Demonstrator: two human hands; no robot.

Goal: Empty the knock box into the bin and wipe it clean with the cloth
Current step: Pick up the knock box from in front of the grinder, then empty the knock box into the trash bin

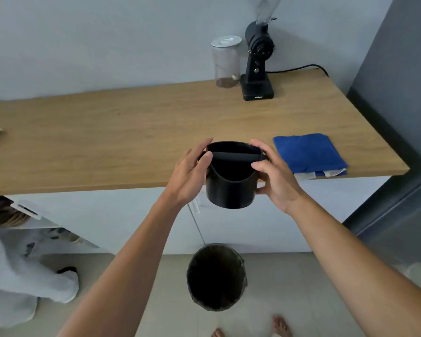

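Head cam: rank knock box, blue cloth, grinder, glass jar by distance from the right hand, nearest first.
From the right hand:
1. Knock box, in its grip, on its left.
2. Blue cloth, just right, at the counter edge.
3. Grinder and glass jar, side by side at the back wall; too close to call.

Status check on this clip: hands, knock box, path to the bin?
Left hand and right hand both gripping knock box, upright, off the counter. Bin open on floor directly below. Cloth untouched on counter. Nothing in the way.

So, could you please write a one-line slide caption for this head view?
Both hands, left and right, hold the black knock box upright above the floor bin; blue cloth waits on the counter.
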